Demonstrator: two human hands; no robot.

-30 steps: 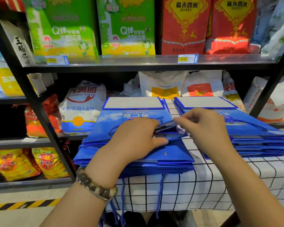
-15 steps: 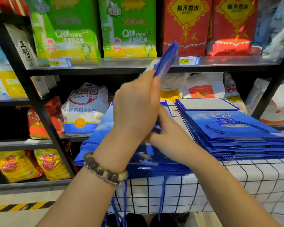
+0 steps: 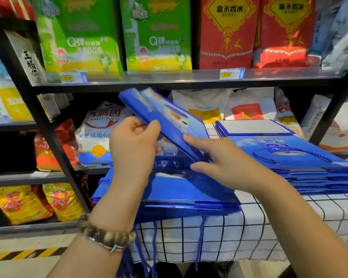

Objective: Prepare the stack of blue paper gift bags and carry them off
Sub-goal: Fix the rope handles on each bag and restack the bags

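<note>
Gripped one blue gift bag [image 3: 167, 119] in the left hand [image 3: 133, 145], thumb curled over its edge, tilted up toward 11 o'clock above the left stack [image 3: 189, 189]. Pressed the right hand [image 3: 225, 165], fingers straight, against the bag's lower end. Had a second stack [image 3: 301, 163] lying at 3 o'clock on the checked counter [image 3: 249, 233], with rice sacks [image 3: 78, 37] on the shelf [image 3: 169, 80] at 12.

Blue gift bags [image 3: 189, 189] lie on a black-and-white checked cloth [image 3: 249, 233].
</note>
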